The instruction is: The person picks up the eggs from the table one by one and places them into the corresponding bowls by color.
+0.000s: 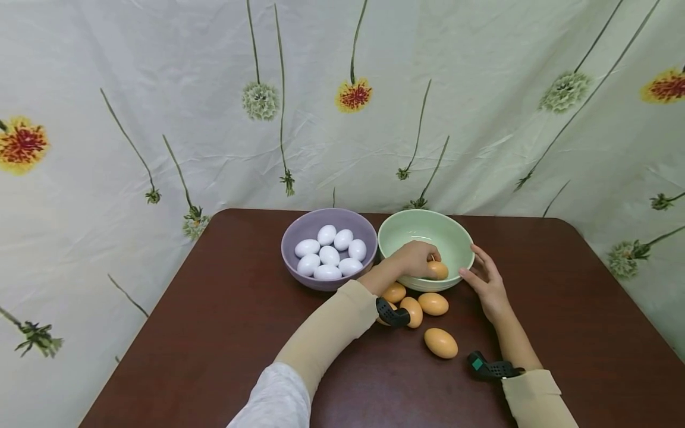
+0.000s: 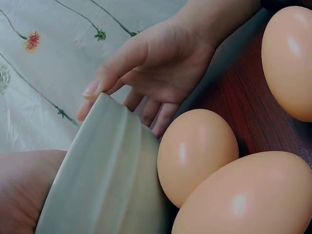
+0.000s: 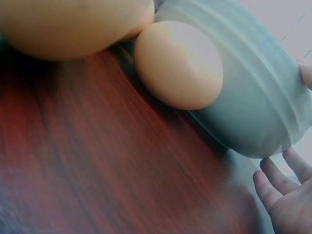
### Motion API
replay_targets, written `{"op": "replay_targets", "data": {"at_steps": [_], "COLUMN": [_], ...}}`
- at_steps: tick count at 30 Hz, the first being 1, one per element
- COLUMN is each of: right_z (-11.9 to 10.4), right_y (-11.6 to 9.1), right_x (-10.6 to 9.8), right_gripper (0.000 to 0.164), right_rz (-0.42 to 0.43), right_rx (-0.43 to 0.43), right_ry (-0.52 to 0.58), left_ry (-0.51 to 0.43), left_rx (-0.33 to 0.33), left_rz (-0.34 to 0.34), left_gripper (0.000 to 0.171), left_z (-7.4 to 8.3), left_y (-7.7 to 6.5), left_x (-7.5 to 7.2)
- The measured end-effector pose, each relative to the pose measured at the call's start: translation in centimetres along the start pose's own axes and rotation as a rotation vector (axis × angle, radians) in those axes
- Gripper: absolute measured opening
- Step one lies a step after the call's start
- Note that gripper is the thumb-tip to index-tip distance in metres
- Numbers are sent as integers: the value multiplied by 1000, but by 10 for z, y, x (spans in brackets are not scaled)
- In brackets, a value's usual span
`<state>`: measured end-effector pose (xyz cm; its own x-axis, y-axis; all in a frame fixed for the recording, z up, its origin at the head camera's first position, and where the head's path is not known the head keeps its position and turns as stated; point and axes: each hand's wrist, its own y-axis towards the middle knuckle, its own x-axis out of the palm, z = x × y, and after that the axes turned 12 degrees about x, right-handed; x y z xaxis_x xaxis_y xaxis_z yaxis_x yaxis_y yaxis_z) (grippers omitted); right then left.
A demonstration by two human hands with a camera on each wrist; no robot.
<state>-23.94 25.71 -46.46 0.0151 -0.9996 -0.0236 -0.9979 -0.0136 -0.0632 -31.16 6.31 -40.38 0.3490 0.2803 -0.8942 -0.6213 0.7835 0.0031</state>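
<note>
Currently, my left hand (image 1: 416, 259) grasps an egg (image 1: 439, 271), my right hand (image 1: 489, 286) the green bowl (image 1: 420, 228). Early release, I judge, could crack it.

Ref: right bowl (image 1: 409, 229), on table (image 1: 225, 315). Left bowl (image 1: 299, 235) just beside it, to left, with eight eggs (image 1: 329, 255) inside. In right bowl, near side: left hand (image 1: 417, 258) with single egg (image 1: 439, 271). Right hand (image 1: 488, 286) at its right rim. Close before it: cluster of four eggs (image 1: 411, 312). Farther before it: lone egg (image 1: 441, 343), apart from cluster. Behind it: cloth (image 1: 321, 142).
</note>
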Motion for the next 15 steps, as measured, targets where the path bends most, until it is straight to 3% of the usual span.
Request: {"op": "replay_targets", "data": {"at_steps": [15], "right_z": [0], "right_y": [0], "right_x": [0], "right_gripper": [63], "right_rz": [3], "right_rx": [3], "right_ry": [-9], "left_ry": [-12], "left_rx": [10], "left_rz": [-40], "left_gripper": [33], "left_z": [-2], "left_y": [1], "left_x": [1]}}
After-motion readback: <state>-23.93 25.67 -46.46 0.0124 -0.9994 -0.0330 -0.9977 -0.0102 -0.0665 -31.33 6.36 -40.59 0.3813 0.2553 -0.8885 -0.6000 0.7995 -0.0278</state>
